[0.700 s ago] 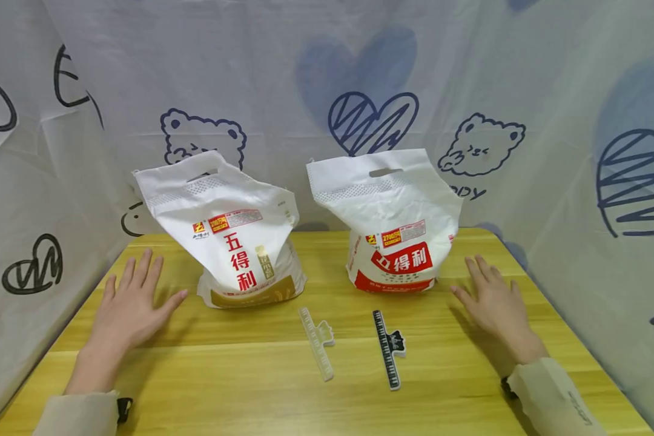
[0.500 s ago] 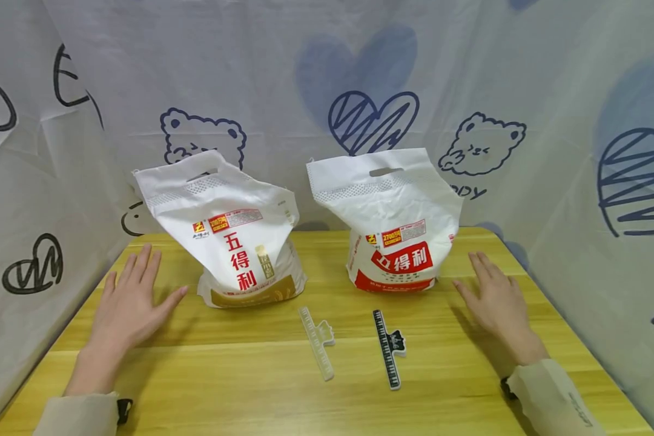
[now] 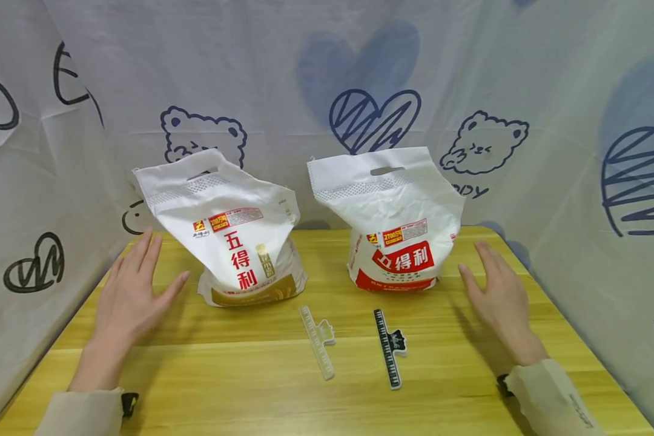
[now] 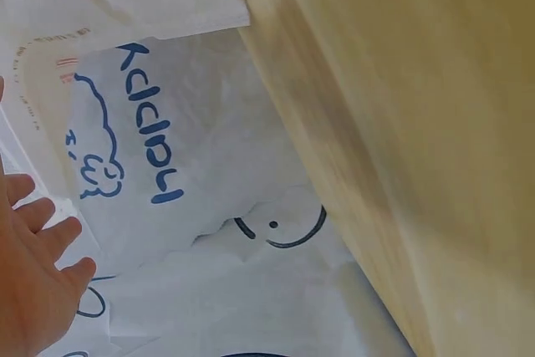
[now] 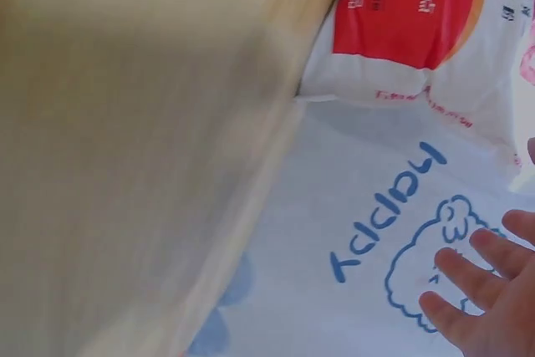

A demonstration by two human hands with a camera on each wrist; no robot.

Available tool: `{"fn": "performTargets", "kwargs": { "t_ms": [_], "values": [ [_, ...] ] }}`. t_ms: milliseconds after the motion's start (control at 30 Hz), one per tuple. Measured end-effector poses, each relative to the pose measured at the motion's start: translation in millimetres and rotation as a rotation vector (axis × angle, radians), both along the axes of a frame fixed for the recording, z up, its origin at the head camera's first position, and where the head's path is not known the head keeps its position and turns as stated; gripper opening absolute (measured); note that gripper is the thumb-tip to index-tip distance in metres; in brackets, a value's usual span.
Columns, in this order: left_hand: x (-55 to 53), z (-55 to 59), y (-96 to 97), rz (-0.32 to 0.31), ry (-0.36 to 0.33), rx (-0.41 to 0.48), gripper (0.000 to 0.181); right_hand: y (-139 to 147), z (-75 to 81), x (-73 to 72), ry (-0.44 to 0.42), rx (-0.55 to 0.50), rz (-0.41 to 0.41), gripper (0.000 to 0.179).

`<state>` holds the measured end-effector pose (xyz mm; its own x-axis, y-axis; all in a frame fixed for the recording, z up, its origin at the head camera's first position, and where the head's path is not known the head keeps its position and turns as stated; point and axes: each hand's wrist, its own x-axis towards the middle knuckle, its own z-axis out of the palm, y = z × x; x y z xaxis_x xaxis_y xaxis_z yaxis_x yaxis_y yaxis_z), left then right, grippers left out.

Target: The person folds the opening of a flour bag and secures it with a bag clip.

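Two white flour bags stand upright on the table. The left flour bag (image 3: 234,242) has a gold band at its base; the right flour bag (image 3: 398,242) carries a red label and base. Each has a handle slot in its flat top. My left hand (image 3: 128,297) is left of the gold-banded bag, fingers spread and holding nothing. To the right of the red-labelled bag, my right hand (image 3: 498,300) is also empty, thumb apart from the fingers. In front of the bags lie a clear piano-key clip (image 3: 317,344) and a black piano-key clip (image 3: 388,349).
The wooden table (image 3: 223,381) has its edges close to both hands. A white curtain (image 3: 283,72) printed with bears and hearts hangs behind and along both sides. Dark bands show at both wrists.
Both hands have lifted slightly from the tabletop, their fingers turning more on edge toward the bags. The bags and clips have stayed in place.
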<state>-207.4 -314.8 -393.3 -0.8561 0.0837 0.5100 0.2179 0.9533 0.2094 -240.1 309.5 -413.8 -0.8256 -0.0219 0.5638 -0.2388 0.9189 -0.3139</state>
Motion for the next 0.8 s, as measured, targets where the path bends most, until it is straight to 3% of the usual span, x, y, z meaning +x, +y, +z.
{"fn": "performTargets", "kwargs": {
  "t_ms": [467,800],
  "values": [
    [-7.0,23.7,20.7,-0.037,0.11,0.012,0.085,-30.1,21.8,0.1,0.336,-0.036,0.121,0.053],
    [-19.7,36.0,36.4,-0.083,0.228,0.035,0.088,-61.4,39.6,-5.2,0.44,-0.054,0.22,0.053]
  ]
}}
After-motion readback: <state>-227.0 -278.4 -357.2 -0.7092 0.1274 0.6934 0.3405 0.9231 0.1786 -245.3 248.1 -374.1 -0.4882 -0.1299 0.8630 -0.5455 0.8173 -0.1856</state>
